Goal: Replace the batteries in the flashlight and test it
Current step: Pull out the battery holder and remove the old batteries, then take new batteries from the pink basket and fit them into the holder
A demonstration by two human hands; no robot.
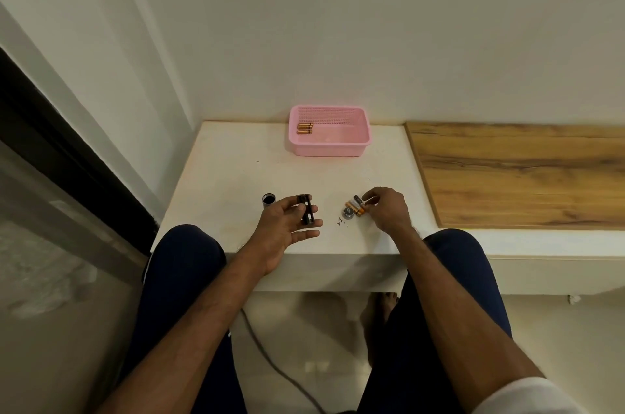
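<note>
Table (236,160): a pale, flat top in the corner of the room, with a wooden board (524,173) next to it on the right.
Legs (189,278): in dark blue trousers, one on each side, under the near edge of the table.
Basket (329,130): pink, with small holes, at the back of the table by the wall.
Left hand (285,227): palm up over the table, with the lower fingers (309,233) spread out loose and the thumb and a finger holding a black part.
Right hand (385,209): bent down over a small pile, with the fingertips (367,201) pinching one battery from it.
Black part (306,209): a short dark piece of the flashlight, resting across the left hand.
Flashlight tube (269,200): black and round, standing up on the table just left of the left hand, open end up.
Batteries in the basket (305,129): gold and black, lying side by side in the left end.
Batteries on the table (355,207): a few orange ones close together, under the right fingertips.
Cap (348,212): small, round and grey, touching the left side of the pile.
</note>
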